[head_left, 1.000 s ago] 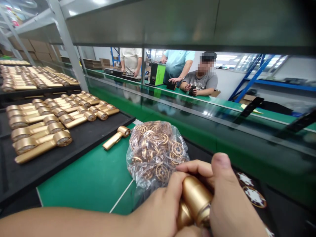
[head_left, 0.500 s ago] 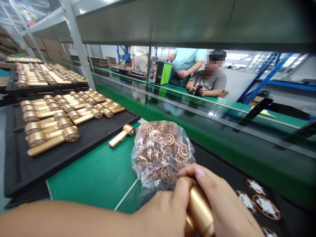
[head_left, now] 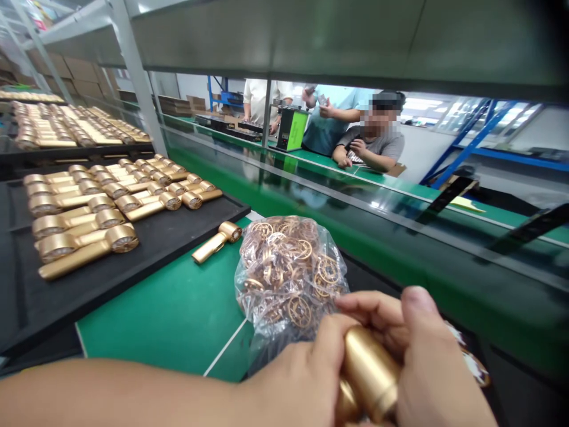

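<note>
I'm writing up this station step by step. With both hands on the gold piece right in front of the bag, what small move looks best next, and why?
Probably reach the right hand to the clear bag of gold rings for one ring. Both hands, the left hand too, grip the gold barrel-shaped body, and the bag lies open-side toward them, just beyond the fingertips.

Green bench (head_left: 169,320): black tray (head_left: 133,261), loose gold part (head_left: 216,240), clear bag of rings (head_left: 288,273).

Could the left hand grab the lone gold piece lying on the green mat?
Probably not right away: the left hand and right hand both grip a gold barrel. The lone gold piece lies open beyond.
</note>
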The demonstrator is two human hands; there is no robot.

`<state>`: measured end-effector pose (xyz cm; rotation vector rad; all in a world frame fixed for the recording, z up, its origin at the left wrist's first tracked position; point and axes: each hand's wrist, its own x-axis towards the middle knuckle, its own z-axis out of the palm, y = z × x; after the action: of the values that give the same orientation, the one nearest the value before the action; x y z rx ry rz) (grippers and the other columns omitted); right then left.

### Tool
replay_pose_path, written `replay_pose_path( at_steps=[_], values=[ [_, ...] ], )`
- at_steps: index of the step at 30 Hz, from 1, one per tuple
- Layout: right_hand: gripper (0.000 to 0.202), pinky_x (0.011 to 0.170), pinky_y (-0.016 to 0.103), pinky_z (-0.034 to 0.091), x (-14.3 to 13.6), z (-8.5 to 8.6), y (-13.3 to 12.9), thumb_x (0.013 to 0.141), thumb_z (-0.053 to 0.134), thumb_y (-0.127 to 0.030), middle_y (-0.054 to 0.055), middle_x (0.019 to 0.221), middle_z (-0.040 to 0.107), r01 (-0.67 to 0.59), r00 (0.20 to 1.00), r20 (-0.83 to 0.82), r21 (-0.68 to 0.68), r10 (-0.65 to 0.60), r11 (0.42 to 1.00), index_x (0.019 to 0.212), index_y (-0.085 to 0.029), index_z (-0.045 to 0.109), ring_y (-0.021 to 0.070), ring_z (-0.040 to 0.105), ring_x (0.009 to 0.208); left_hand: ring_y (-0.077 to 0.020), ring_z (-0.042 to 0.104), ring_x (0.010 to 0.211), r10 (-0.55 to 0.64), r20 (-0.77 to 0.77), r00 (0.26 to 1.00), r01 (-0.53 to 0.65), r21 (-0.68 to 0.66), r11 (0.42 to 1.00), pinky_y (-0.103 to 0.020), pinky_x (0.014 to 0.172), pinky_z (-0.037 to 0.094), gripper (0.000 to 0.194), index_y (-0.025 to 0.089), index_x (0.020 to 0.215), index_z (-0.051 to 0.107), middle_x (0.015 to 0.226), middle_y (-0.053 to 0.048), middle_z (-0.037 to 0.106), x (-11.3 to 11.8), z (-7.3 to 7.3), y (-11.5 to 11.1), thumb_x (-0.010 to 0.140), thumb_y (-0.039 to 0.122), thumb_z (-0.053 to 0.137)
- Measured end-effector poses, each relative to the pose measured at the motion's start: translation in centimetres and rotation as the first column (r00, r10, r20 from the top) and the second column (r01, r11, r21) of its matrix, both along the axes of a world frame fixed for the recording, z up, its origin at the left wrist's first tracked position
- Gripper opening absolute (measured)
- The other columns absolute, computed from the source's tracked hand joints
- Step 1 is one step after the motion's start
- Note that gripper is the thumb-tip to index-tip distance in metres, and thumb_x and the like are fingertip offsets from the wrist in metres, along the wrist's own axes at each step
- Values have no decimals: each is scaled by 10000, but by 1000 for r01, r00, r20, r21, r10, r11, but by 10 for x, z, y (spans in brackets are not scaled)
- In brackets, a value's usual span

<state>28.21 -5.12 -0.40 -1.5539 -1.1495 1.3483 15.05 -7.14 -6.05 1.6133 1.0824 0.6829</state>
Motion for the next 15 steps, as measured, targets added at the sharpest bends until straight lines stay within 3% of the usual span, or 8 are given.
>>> replay_pose_path(
  at_steps=[3,6,9,11,15],
  values=[
    [637,646,395,603,-1,2,11,883,393,-775,88,892,768,-76,997,21,46,76,996,1021,-235,701,294,738,768,-365,519,1308,-124,350,929,103,77,992,-544,1063,439,958,160,1502,158,1429,-236,463,-3,4,5,764,356,735],
    [713,567,360,561,0,0,16,894,307,-806,73,779,740,-142,990,32,55,140,988,998,-213,689,244,682,609,-318,526,1262,-173,547,819,187,30,982,-505,1027,464,795,121,1437,196,1349,-205,479,-2,10,3,820,256,679],
    [701,556,346,544,3,-4,14,883,313,-822,57,731,722,-157,988,17,88,157,984,961,-232,681,235,661,584,-258,546,1176,-153,562,813,195,-15,981,-486,1001,465,657,146,1408,212,1334,-171,461,2,18,-4,877,237,587],
    [690,554,348,527,5,-2,12,882,317,-826,49,720,718,-160,987,32,127,157,979,975,-246,679,243,663,592,-239,504,1230,-138,548,825,186,-32,982,-474,1050,426,651,170,1426,199,1380,-151,427,3,24,-8,875,198,544],
    [668,563,345,429,8,5,10,941,255,-773,31,698,694,-262,947,253,246,199,933,774,-256,644,223,634,611,-218,471,1254,-106,509,854,170,-80,982,-428,1056,398,736,233,1476,202,1382,-90,442,4,30,-14,830,159,546]
  ],
)
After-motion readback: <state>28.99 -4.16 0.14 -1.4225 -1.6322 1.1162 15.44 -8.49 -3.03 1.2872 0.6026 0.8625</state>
